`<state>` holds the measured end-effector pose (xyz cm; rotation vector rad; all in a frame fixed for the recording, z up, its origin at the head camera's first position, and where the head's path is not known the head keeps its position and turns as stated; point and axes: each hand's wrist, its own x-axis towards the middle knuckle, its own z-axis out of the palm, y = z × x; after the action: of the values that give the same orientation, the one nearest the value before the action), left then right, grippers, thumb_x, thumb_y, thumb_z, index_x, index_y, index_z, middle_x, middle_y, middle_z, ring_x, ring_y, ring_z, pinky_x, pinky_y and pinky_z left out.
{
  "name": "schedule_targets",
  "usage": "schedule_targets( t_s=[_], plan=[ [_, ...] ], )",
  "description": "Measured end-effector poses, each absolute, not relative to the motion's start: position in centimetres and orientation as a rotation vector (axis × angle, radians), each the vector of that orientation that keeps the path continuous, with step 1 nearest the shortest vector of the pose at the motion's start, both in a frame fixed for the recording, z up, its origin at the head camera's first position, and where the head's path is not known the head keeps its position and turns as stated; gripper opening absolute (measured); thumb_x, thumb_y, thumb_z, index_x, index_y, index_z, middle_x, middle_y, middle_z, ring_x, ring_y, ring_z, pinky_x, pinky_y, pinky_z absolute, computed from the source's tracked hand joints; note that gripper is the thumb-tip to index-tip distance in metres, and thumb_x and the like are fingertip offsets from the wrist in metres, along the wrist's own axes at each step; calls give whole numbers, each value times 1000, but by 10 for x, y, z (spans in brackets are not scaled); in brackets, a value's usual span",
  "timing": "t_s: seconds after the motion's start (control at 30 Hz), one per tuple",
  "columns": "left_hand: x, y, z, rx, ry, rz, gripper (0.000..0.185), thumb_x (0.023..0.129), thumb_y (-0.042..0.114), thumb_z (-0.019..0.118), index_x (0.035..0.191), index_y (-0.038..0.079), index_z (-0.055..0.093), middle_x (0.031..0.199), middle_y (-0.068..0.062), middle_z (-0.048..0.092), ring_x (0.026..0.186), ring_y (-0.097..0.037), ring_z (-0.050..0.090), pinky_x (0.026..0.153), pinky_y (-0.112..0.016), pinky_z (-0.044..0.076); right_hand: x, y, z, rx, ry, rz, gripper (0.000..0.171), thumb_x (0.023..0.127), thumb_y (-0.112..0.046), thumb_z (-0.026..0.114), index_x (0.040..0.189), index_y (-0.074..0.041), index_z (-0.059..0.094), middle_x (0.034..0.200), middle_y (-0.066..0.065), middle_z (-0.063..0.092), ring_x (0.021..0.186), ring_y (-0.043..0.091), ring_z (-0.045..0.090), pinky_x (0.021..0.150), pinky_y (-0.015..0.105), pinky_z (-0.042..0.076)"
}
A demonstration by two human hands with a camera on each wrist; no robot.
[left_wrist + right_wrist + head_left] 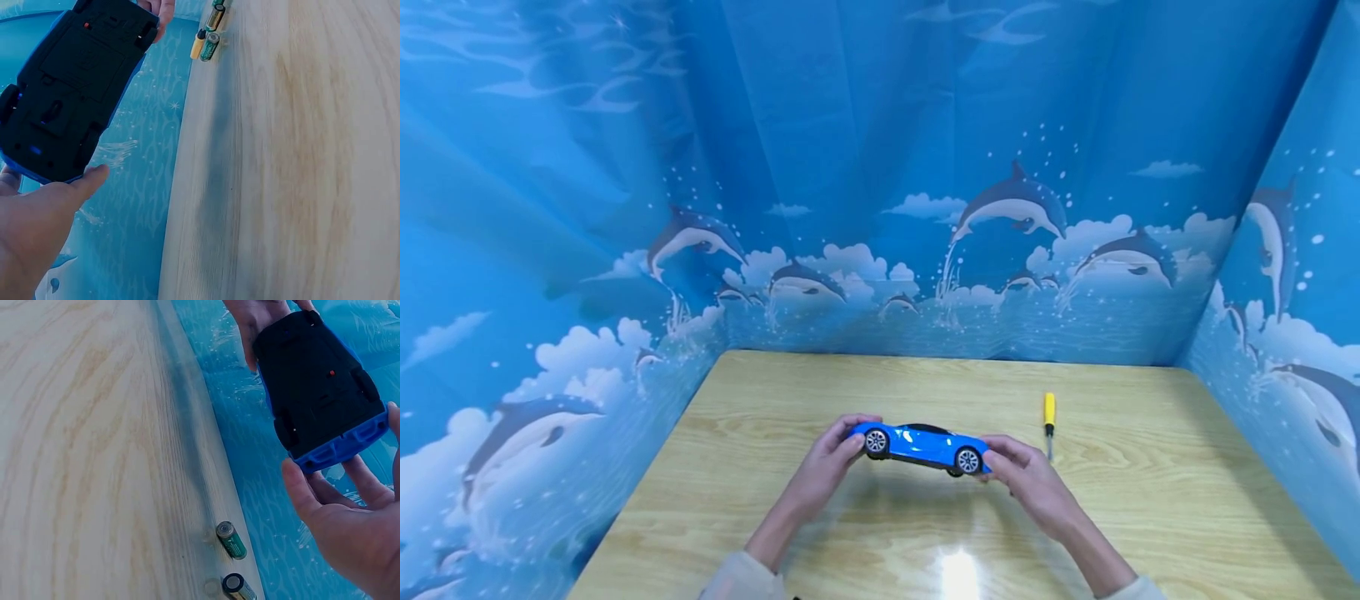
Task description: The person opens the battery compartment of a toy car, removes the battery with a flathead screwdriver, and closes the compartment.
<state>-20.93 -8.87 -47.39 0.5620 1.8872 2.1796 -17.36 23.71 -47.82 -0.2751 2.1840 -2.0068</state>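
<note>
A blue toy car (921,444) is held up over the table between both hands, side-on in the head view and slightly tilted, its right end lower. My left hand (823,467) grips one end, with the thumb on the near side. At the other end, my right hand (1030,479) grips it between thumb and fingers. Both wrist views show the black underside (81,81), which carries a small red part (332,374) and a panel outline.
A yellow-handled screwdriver (1049,412) lies on the wooden table (760,392), right of the car. Several green and dark batteries (231,540) lie on the tabletop. Blue dolphin-print curtains (850,167) enclose the table at the back and sides.
</note>
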Motion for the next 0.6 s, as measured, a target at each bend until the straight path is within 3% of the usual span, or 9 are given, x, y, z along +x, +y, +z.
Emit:
schedule_targets(
  t_s=[0.37, 0.5, 0.6],
  plan=[
    [-213, -100, -468, 525, 2017, 1979, 51, 107, 27, 56, 150, 2, 48, 147, -18, 53, 135, -30, 53, 117, -35, 42, -174, 236, -484, -352, 2304, -2040, 37, 103, -13, 61, 135, 5, 61, 120, 12, 68, 106, 13, 67, 91, 25, 57],
    [-214, -102, -466, 513, 2052, 1921, 59, 106, 32, 57, 158, 12, 41, 158, -12, 45, 145, -31, 42, 122, -46, 34, -174, 237, -487, -394, 2307, -2059, 37, 102, -12, 63, 136, 4, 61, 126, 8, 68, 112, 12, 66, 93, 22, 57],
    [-214, -104, -466, 531, 2072, 1874, 65, 106, 33, 57, 162, 12, 33, 163, -10, 38, 150, -32, 33, 123, -50, 29, -174, 237, -490, -429, 2288, -2075, 38, 102, -10, 63, 137, 4, 60, 130, 7, 67, 115, 11, 65, 94, 23, 58]
  ],
)
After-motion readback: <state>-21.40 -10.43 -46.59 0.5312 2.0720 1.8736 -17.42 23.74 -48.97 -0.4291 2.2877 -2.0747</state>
